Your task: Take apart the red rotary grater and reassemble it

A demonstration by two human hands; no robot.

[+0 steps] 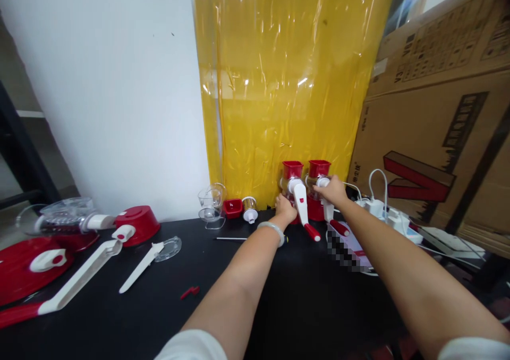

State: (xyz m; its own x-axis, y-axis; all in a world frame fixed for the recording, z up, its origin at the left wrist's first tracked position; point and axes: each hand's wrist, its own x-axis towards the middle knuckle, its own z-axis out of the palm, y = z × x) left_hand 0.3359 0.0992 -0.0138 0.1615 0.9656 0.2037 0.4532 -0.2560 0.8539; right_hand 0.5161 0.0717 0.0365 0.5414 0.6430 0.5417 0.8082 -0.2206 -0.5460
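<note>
Two rotary graters stand side by side at the back of the black table, each with a red hopper, clear body and white crank with a red grip. My left hand [285, 208], a pale bangle on its wrist, is closed around the lower part of the left rotary grater [300, 198]; some fingers are hidden behind it. At the right rotary grater [319, 167], my right hand [333, 190] grips beside the white crank hub, fingers bent around the upper body. Both cranks hang down toward me.
Left of the hands are a clear plastic housing [211, 206], red pusher [233, 208], grater drum [249, 210] and screwdriver [231, 239]. Larger red-and-white grater parts [137, 224] lie far left. White chargers [376, 207] with cables and a cardboard box [434, 116] are at right.
</note>
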